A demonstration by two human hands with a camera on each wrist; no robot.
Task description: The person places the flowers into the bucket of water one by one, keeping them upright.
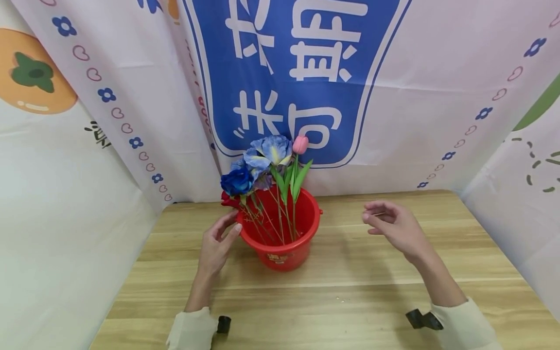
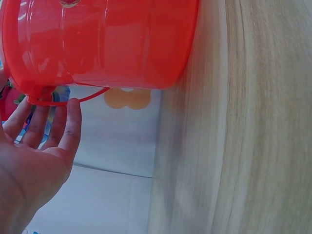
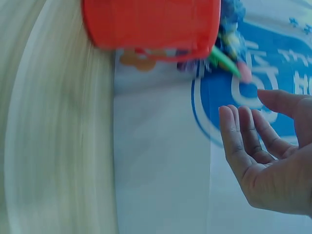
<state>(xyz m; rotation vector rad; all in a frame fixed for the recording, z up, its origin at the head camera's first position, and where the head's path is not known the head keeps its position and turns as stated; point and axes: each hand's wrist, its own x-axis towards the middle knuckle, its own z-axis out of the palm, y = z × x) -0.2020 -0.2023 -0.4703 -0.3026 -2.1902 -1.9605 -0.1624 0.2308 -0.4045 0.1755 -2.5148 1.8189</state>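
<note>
A red plastic bucket [image 1: 284, 257] stands upright on the table, holding several long-stemmed artificial flowers. Among these are a pink tulip [image 1: 300, 145] with green leaves, a pale blue iris-like flower [image 1: 274, 149], a dark blue rose [image 1: 237, 181] and a red bloom [image 1: 229, 200]. At the bucket's left rim, my left hand [image 1: 214, 248] holds on, thumb at the edge. In the left wrist view its fingertips touch the rim near the thin red handle [image 2: 92, 95]. My right hand [image 1: 400, 228] hovers apart from the bucket on the right, fingers loosely bent around nothing.
The wood-grain table [image 1: 350, 311] ends at the back against a printed cloth [image 1: 393, 146] with a blue sign. White cloth walls flank it on both sides. Tiny specks [image 1: 340, 299] lie in front of the bucket.
</note>
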